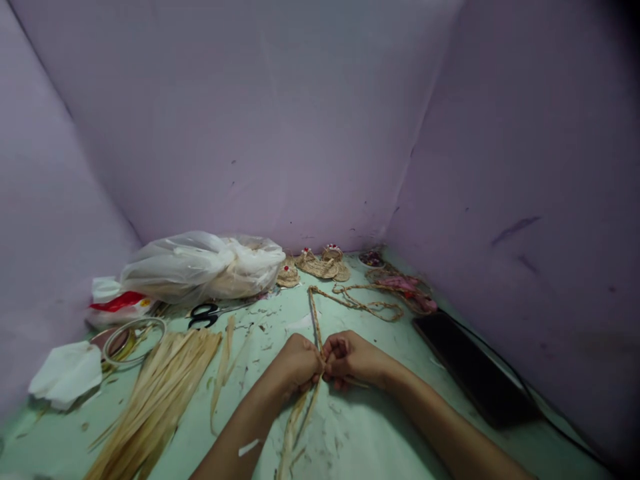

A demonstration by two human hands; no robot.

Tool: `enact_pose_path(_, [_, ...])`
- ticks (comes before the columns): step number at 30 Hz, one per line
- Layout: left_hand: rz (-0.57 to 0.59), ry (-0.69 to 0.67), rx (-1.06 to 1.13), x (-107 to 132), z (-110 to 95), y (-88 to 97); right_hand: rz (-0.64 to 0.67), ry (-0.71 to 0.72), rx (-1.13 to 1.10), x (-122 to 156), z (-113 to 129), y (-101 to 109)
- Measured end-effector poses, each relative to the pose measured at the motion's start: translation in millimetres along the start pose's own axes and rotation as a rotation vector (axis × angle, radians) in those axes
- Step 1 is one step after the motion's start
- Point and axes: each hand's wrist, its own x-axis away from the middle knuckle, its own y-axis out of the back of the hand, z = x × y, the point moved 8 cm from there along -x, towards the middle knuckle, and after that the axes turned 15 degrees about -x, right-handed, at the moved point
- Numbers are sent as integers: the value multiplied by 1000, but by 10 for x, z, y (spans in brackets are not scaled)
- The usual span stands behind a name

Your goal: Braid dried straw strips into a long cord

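A tan braided fibre cord (316,319) runs from the far side of the green surface toward me. My left hand (301,363) and my right hand (347,358) meet at its near end, both closed with fingertips pinched on the strands. Loose fibre strands (295,423) hang below my fists toward the front edge, and one thin strand sticks out under my right hand. The finished length of cord (373,308) lies in loops beyond my right hand. My fingers hide the exact point where the strands cross.
A bundle of flat dry fibre strips (157,393) lies at left, near black-handled scissors (204,315), tape rolls (135,340) and crumpled white paper (67,375). Behind are a stuffed plastic bag (200,267) and woven slippers (320,265). A black phone-like slab (475,370) with a cable lies right.
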Motion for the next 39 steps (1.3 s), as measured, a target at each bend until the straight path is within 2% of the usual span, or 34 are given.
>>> enact_pose_path(13, [-20, -36, 2, 38, -14, 10, -7, 69, 3, 13, -9, -4])
enact_pose_path(18, [-16, -37, 2, 37, 7, -6, 52, 47, -19, -3, -41, 2])
enact_pose_path(23, [-74, -58, -27, 79, 4, 10, 110, 35, -34, 52, -14, 12])
enact_pose_path(29, [-112, -110, -63, 133, -26, 24, -16, -67, 20, 194, 26, -25])
enact_pose_path(33, [-123, -107, -55, 126, -5, 24, -69, 5, 158, 202, 85, -52])
enact_pose_path(39, [-129, -121, -59, 132, -29, 25, -140, 95, 341, 107, 72, 105])
